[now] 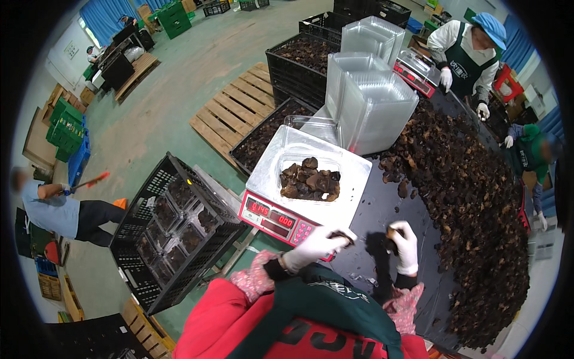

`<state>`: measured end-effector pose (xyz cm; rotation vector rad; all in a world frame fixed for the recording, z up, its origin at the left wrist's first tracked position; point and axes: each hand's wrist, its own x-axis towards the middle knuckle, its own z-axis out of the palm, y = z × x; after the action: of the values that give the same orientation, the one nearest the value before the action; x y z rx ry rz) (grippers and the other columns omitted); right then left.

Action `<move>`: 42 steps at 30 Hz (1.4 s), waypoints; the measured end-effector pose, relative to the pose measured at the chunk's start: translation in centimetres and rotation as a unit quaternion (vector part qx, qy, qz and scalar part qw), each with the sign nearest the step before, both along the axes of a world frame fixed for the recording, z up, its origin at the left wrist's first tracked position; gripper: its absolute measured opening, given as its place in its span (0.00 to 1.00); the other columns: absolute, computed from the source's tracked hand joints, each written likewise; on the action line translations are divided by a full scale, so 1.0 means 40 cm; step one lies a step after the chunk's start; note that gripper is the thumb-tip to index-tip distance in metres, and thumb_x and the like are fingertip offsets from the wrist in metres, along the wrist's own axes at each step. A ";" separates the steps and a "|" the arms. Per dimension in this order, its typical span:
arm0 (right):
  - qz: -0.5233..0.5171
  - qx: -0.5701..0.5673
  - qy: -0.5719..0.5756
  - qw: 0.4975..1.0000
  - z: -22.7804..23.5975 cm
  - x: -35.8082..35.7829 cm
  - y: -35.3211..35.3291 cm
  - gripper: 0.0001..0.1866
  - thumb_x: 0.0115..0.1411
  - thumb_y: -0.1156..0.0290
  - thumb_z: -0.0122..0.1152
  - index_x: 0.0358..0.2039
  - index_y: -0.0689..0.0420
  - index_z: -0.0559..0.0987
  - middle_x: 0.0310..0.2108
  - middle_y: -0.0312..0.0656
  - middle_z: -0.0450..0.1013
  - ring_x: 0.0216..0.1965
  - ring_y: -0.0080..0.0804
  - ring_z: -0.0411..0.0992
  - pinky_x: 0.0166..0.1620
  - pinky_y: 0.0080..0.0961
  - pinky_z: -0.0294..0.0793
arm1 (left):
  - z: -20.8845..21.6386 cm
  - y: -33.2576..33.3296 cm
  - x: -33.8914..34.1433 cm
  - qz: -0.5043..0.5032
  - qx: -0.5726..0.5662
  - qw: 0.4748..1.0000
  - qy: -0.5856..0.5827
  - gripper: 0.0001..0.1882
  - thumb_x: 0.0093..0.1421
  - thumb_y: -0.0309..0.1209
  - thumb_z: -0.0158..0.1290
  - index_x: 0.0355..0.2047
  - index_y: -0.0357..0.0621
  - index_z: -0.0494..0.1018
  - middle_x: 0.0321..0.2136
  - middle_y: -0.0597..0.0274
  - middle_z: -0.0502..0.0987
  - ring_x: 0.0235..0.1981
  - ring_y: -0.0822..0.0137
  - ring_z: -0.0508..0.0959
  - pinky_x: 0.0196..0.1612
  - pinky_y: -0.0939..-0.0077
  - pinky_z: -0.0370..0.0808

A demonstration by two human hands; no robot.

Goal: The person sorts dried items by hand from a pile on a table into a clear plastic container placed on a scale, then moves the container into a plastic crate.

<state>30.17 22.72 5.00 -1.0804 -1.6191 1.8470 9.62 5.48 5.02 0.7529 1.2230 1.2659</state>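
My left hand, in a white glove, is closed on a dark brown mushroom piece just in front of the scale. A similar mushroom piece is pinched in my gloved right hand, over the dark tabletop. Past my left hand stands a scale with a metal plate and a red front with lit digits. On its plate rests a transparent plastic tray partly filled with mushroom pieces. To the right, a large heap of dark mushrooms covers much of the table.
Tall stacks of transparent trays stand behind the scale. At my left, a black crate holds several filled trays. Beyond are mushroom-filled crates and a wooden pallet. Co-workers work across the table; another person stands far left.
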 end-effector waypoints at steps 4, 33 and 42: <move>0.077 0.061 0.035 0.995 0.080 -0.233 0.020 0.04 0.59 0.75 0.57 0.36 0.58 0.76 0.28 0.32 0.72 0.25 0.16 0.68 0.29 0.14 0.66 | 0.049 -0.024 -0.146 0.331 0.084 0.918 0.202 0.09 0.63 0.23 0.50 0.42 0.39 0.76 0.32 0.65 0.77 0.28 0.78 0.75 0.33 0.84 0.72; 0.136 0.347 -0.022 0.928 0.045 -0.451 0.034 0.16 0.59 0.64 0.61 0.47 0.54 0.79 0.43 0.44 0.77 0.43 0.37 0.77 0.47 0.28 0.74 | 0.003 0.069 -0.309 0.081 0.055 0.720 0.687 0.27 0.58 0.40 0.55 0.56 0.43 0.69 0.54 0.53 0.71 0.54 0.53 0.70 0.60 0.57 0.62; -0.041 -0.077 0.068 0.994 -0.073 -0.095 0.036 0.10 0.65 0.70 0.55 0.41 0.62 0.80 0.29 0.36 0.76 0.20 0.16 0.67 0.21 0.14 0.62 | 0.130 0.058 -0.306 0.064 0.096 0.703 0.702 0.31 0.53 0.43 0.60 0.56 0.45 0.69 0.60 0.48 0.65 0.62 0.48 0.62 0.66 0.47 0.51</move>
<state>26.38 24.17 2.08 -1.0437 -1.3550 1.9716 -2.64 7.81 10.23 2.0054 2.3672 0.7722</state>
